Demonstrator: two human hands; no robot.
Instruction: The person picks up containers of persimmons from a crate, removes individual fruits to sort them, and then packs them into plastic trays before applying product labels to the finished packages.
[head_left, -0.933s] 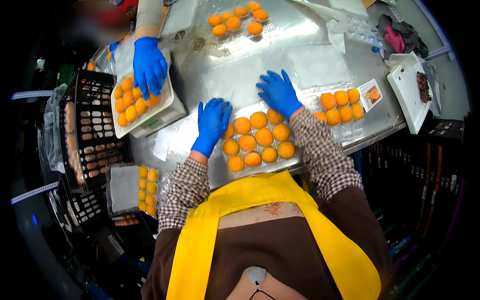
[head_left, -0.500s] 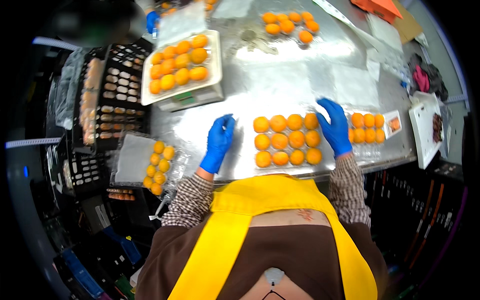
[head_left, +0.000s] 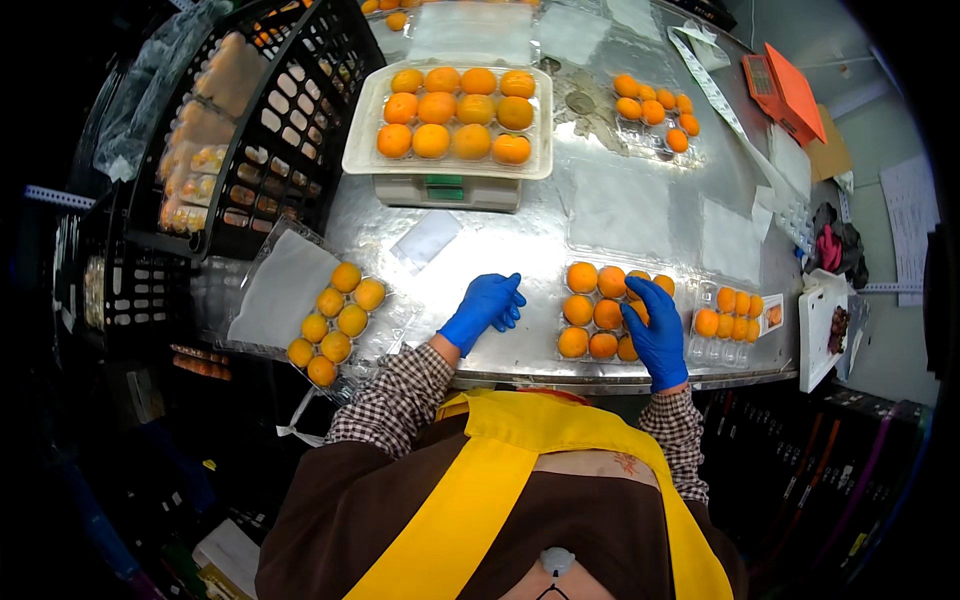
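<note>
- Head view, far left: we see a black plastic lattice crate [head_left: 270,130] standing tilted at the edge of the table [head_left: 640,215], whose metal top is shiny and wrinkled with glare.
- Just below the crate, an open clear clamshell tray [head_left: 300,300] hangs over the table's edge, with a flat white pad in one half and small round yellow-orange fruits [head_left: 335,320] in the other.
- At top centre, a pale shallow tray of larger orange fruits [head_left: 455,110] sits on a white scale [head_left: 445,190].
- Our left hand [head_left: 485,308], in a smooth blue glove, lies on the bare metal with fingers loosely curled, gripping nothing.
- Just right of it, a clear blister tray [head_left: 600,315] holds glossy orange fruits in rows near the table's front edge.
- Our right hand [head_left: 655,330], also gloved in blue, rests spread and flat over that tray's right side, pressing on the fruit rather than clasping it.
- Beside it lies a smaller packed tray [head_left: 735,315].
</note>
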